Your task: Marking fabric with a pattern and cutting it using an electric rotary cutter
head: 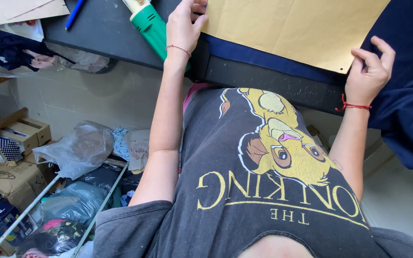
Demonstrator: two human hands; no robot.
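Tan paper pattern (292, 28), thin & floppy on navy fabric (407, 110): left hand (186, 26) & right hand (366, 76) fingers pinching its edges, best by corners.

Matt tan paper sheet (292, 28) over soft navy cloth (407, 110). Table edge (273, 83), black, scuffed matt. At 11 o'clock, green tool (151, 28), glossy, probably plastic.

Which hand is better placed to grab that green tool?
Probably left. The left hand lies right beside the green tool, at the edge of the tan paper; the right hand is across the sheet, pinching navy fabric.
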